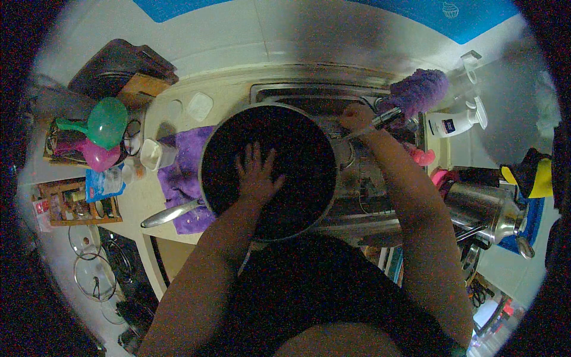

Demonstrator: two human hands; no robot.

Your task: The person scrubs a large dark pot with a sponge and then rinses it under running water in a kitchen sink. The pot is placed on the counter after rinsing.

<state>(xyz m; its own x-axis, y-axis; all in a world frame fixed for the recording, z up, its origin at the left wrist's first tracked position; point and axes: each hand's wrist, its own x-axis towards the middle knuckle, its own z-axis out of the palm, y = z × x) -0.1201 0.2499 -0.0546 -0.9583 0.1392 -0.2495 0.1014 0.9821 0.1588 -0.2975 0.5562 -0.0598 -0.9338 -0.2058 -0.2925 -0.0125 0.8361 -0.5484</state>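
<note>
A large dark frying pan [299, 196] with a steel handle [171, 214] is in front of me. It spans the counter and the edge of the sink. My left hand [256, 174] is over the pan's dark inside with its fingers spread and nothing in it. Whether the palm presses on the surface, I cannot tell. Beyond the pan's right rim, my right hand [358, 118] reaches over the steel sink [370, 169], near a chrome fitting [386, 117]. Its fingers are dim and blurred, so any grip is unclear. Under the pan's left side lies a purple cloth [183, 156].
A white plastic tub [158, 154] stands left of the cloth, near green [107, 122] and pink scoop-like utensils [100, 154]. Right of the sink are a purple fluffy duster [417, 91], a white spray bottle [453, 122] and a steel pot [479, 209]. Glass lids [95, 276] lie lower left.
</note>
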